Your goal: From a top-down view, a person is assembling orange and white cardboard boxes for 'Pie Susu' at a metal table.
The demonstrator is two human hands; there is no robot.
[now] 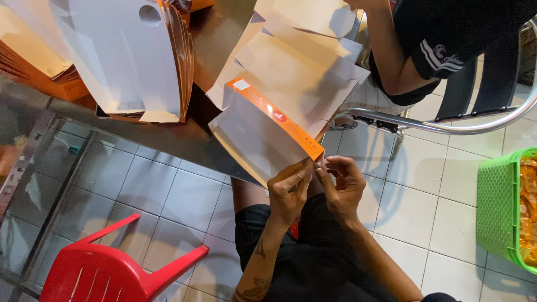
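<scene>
— What are the hands on?
— The left hand (288,193) pinches the near corner of an orange-edged white carton blank (263,131), its grip closed on it. The right hand (342,187) touches that same corner, fingers curled; whether it grips, I cannot tell.
— Where's the blank?
— Held above the lap, by the table (168,137) edge, before a pile of blanks (296,67)

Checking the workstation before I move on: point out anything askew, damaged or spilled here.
Nothing looks damaged or spilled. The left hand and right hand hold an orange-edged carton blank by one corner; loose blanks lie fanned unevenly on the steel table.
</scene>
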